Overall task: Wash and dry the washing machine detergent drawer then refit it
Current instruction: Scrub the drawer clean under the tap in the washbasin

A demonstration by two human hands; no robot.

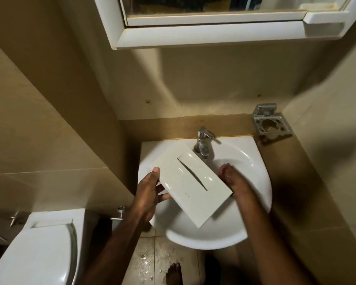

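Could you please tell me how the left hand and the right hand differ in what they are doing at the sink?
The left hand grips the detergent drawer by its edge, thumb on top; the right hand holds nothing in view. The left hand's grip is at the sink's left rim, while the right hand reaches into the bowl, near the tap. The drawer partly hides the right hand, not the left. Both are bare.

Dim warm light, soft blur, wide-angle bowing.

The white sink (pixel 253 161) has a tap (pixel 203 144) at its back, and the drawer (pixel 190 182) is held over its bowl.
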